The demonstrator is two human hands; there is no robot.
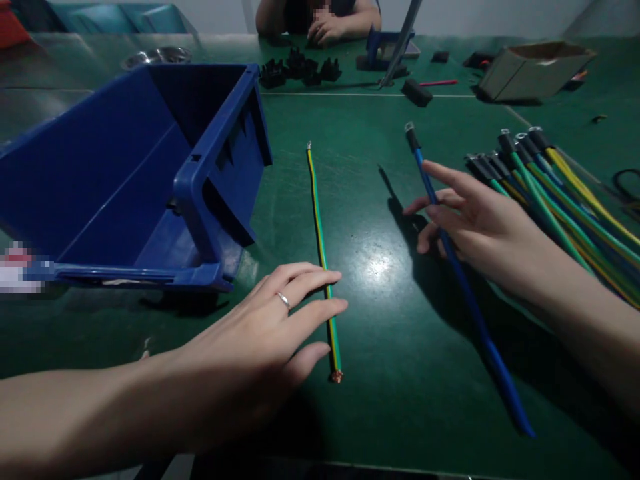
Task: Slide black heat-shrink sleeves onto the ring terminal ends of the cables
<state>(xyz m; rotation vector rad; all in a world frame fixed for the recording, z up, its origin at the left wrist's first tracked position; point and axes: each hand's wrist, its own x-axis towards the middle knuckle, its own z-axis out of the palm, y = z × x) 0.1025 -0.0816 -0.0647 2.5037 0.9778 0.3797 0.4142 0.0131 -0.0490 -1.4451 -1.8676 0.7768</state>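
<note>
A yellow-green cable (319, 220) lies lengthwise on the green tabletop, with a small metal terminal at its far end and bare copper strands at its near end. My left hand (285, 313) rests over its lower part, palm down, fingers apart, a ring on one finger. In my right hand (465, 213) a blue cable (463, 280) is pinched between thumb and fingers, the index finger stretched along it. The blue cable has a black sleeve and a metal lug at its upper end and is held above the table. Beyond my right wrist lies a bundle of cables (560, 193).
A large blue bin (90, 167) stands at the left. Toward the back are black plastic parts (300, 68), a metal post (400, 43), a black block (417, 92), an open cardboard box (535, 72) and a metal bowl (157, 57). Another person's hand (325, 27) rests at the far edge.
</note>
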